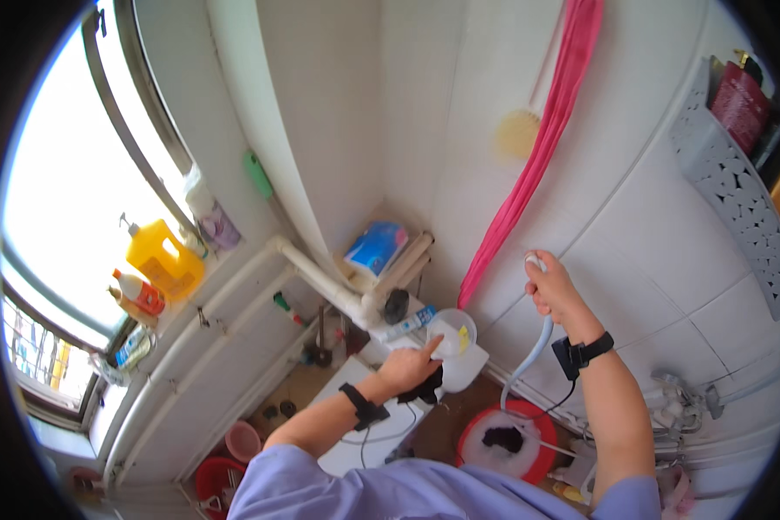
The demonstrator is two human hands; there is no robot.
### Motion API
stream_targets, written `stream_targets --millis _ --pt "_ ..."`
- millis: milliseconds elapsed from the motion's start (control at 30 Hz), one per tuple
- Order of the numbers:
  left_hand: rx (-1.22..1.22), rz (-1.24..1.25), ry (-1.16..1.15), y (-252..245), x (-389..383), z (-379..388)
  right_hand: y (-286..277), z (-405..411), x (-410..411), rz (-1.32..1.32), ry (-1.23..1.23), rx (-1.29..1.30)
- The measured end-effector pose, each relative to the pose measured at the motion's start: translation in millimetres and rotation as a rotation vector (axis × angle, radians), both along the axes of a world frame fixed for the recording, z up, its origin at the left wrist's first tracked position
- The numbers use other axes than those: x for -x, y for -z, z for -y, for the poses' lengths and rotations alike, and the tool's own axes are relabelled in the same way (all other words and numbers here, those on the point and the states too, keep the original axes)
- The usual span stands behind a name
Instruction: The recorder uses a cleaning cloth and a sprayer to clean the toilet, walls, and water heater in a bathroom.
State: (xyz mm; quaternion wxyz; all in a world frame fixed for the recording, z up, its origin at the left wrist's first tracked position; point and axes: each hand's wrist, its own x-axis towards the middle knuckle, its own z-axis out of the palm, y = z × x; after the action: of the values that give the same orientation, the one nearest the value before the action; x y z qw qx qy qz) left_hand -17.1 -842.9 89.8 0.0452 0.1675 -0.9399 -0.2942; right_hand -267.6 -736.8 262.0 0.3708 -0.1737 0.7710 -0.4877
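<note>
My left hand (408, 372) is at the near rim of a clear plastic tub (453, 318), its index finger extended onto it. Whether the hidden fingers grip the tub cannot be seen. Inside the tub is something yellow (463, 339). A black item (427, 388) shows just under this hand, partly covered by it. My right hand (552, 286) is closed around the whitish handle of a hand shower (534, 261), raised near the tiled wall. From it a pale blue hose (526, 361) curves downward. Below, a red basin (546, 422) holds foamy water and a dark cloth (503, 439).
A pink cloth (526, 188) hangs down the wall. Pipes (325, 279) run along the left wall beneath a sill bearing a yellow pump bottle (165, 260). Metal taps (679, 396) and a grey wall basket (734, 175) are at right. A red bucket (211, 484) stands lower left.
</note>
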Motion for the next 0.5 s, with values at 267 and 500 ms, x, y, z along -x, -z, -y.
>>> stream_targets --millis 267,500 --pt "-0.799 -0.171 -0.412 6 -41 98 26 -11 1 -0.008 0.050 -0.070" --pt "-0.271 0.139 -0.859 6 -16 206 45 -27 -1 0.010 0.076 -0.121"
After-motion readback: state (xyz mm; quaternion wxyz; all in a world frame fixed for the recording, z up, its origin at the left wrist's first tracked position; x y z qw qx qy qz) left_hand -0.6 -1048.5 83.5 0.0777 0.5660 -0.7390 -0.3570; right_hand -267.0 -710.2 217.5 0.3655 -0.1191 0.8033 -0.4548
